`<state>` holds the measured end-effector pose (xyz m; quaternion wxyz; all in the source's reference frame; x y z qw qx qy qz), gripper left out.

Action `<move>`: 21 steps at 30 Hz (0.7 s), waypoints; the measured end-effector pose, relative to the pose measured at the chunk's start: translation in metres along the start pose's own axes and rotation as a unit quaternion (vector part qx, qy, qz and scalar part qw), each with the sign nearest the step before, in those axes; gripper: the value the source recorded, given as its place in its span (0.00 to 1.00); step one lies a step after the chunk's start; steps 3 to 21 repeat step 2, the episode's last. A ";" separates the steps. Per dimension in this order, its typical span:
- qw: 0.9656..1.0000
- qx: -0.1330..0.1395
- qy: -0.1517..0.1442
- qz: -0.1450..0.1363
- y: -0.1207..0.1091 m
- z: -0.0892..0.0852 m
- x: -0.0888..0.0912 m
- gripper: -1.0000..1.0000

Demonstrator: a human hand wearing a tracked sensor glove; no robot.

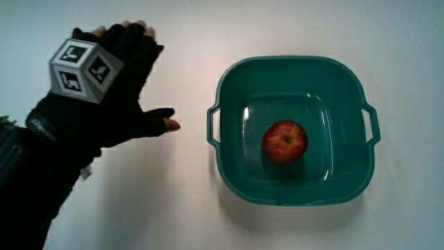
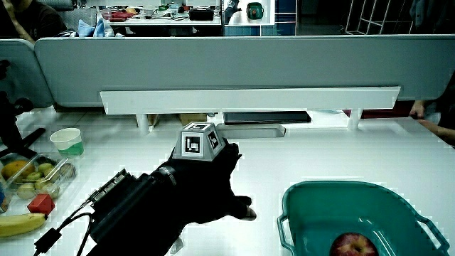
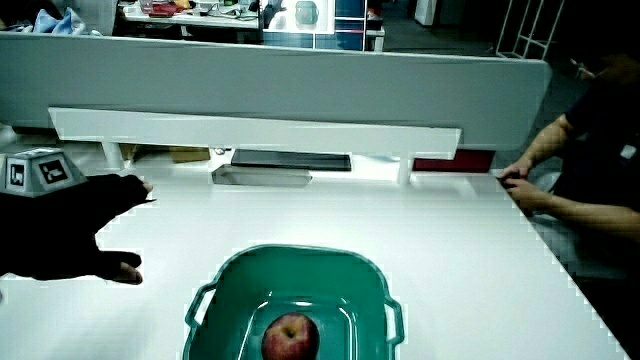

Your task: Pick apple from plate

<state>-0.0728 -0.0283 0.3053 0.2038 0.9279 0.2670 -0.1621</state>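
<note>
A red apple [image 1: 284, 142] lies in the middle of a teal plastic basin [image 1: 232, 90] with two side handles; there is no plate. Both side views show the apple [image 2: 353, 246] [image 3: 291, 337] low in the basin [image 2: 298, 206] [image 3: 225, 280]. The hand [image 1: 114, 90], in a black glove with a patterned cube [image 1: 83, 69] on its back, rests flat over the bare white table beside the basin. Its fingers are spread and hold nothing, the thumb pointing toward the basin. The hand [image 2: 206, 185] [image 3: 70, 235] shows in both side views too.
In a side view, a paper cup [image 2: 67, 141], a clear box of fruit [image 2: 32, 178], a red block [image 2: 41, 204] and a banana [image 2: 18, 225] sit near the table's edge beside the forearm. A low white shelf [image 3: 255, 133] runs along the grey partition [image 3: 300, 85].
</note>
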 end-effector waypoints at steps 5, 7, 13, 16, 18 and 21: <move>0.999 0.035 0.027 -0.017 -0.007 0.008 -0.001 1.00; 0.999 0.035 0.027 -0.017 -0.007 0.008 -0.001 1.00; 0.999 0.035 0.027 -0.017 -0.007 0.008 -0.001 1.00; 0.999 0.035 0.027 -0.017 -0.007 0.008 -0.001 1.00; 0.999 0.035 0.027 -0.017 -0.007 0.008 -0.001 1.00; 0.999 0.035 0.027 -0.017 -0.007 0.008 -0.001 1.00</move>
